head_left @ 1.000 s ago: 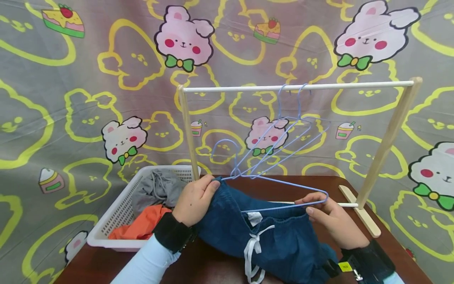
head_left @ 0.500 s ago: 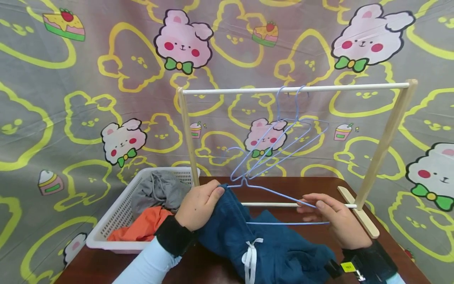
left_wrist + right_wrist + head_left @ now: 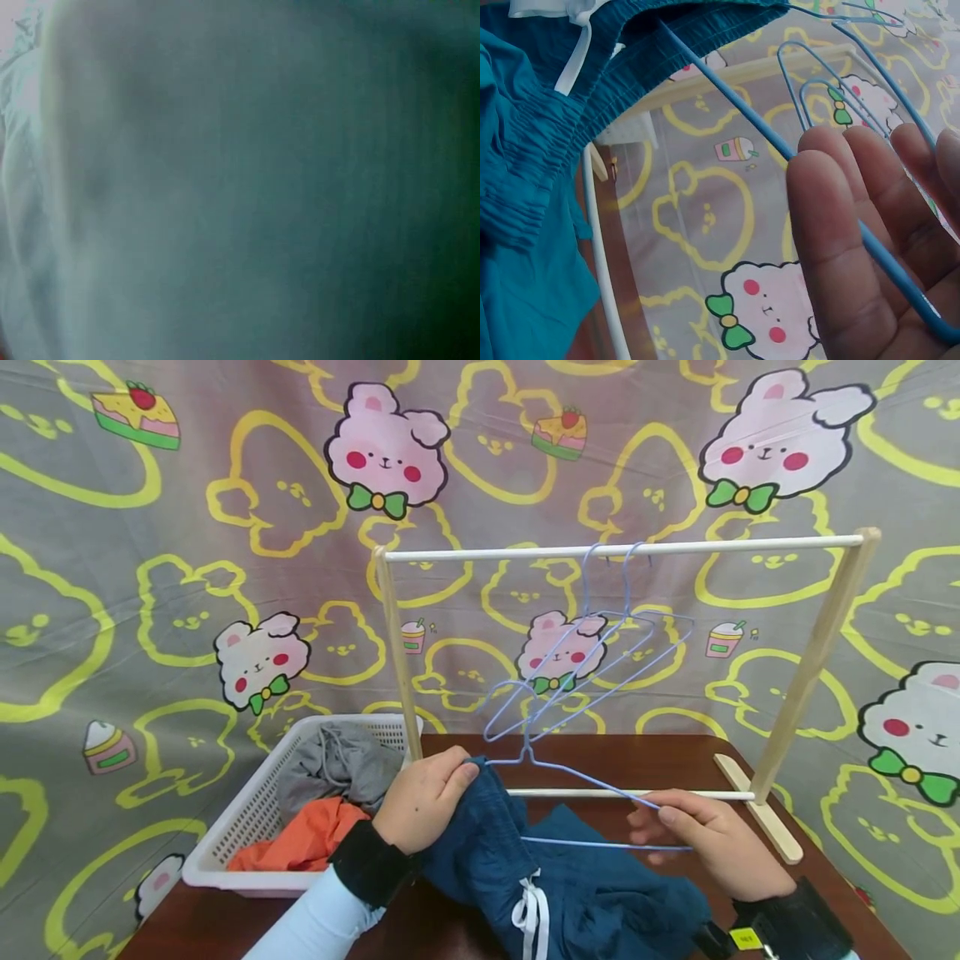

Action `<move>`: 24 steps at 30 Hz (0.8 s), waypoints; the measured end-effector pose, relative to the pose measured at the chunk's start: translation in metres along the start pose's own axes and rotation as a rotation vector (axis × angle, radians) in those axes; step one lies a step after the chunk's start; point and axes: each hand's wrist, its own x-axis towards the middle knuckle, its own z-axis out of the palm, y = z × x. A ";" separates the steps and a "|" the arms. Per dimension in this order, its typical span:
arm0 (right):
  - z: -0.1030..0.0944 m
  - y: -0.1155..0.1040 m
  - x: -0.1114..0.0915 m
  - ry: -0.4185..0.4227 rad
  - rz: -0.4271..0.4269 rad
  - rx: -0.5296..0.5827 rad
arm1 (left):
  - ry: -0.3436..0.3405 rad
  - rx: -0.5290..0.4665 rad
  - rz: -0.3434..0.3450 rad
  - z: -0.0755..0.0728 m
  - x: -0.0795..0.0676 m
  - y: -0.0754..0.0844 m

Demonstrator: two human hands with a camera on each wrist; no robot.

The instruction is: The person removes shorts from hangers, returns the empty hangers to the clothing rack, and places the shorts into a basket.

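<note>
My left hand [image 3: 427, 802] grips one side of the waistband of dark blue pants [image 3: 600, 893] with a white drawstring [image 3: 531, 910]. A thin blue hanger [image 3: 592, 779] has its left end inside the waistband, covered by cloth and that hand. At the hanger's right end, my right hand [image 3: 712, 839] pinches the upper bar between thumb and fingers. The other side of the waistband hangs loose below the lower bar. In the right wrist view, the hanger bar [image 3: 735, 100] runs from the waistband opening past my fingers [image 3: 825, 217]. Blurred cloth [image 3: 240, 180] fills the left wrist view.
A white basket [image 3: 247, 882] at the left holds grey cloth [image 3: 337, 768] and orange cloth [image 3: 300, 839]. Behind my hands, a wooden rack with a white rail [image 3: 465, 555] stands on the brown table [image 3: 637, 756]. Two blue hangers [image 3: 627, 589] hang from the rail.
The right side of the waistband has dropped away from my right hand and the hanger's end. The hanger has moved lower and a little right. My left hand keeps its grip.
</note>
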 end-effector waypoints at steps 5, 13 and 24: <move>-0.005 -0.008 -0.003 0.084 -0.059 -0.139 | 0.012 -0.015 -0.039 0.002 0.001 -0.003; -0.020 -0.013 -0.019 0.106 -0.061 -0.198 | 0.020 -0.017 -0.080 0.008 -0.006 -0.012; -0.041 -0.020 -0.041 0.207 -0.008 -0.264 | 0.069 0.095 -0.096 0.009 -0.008 -0.020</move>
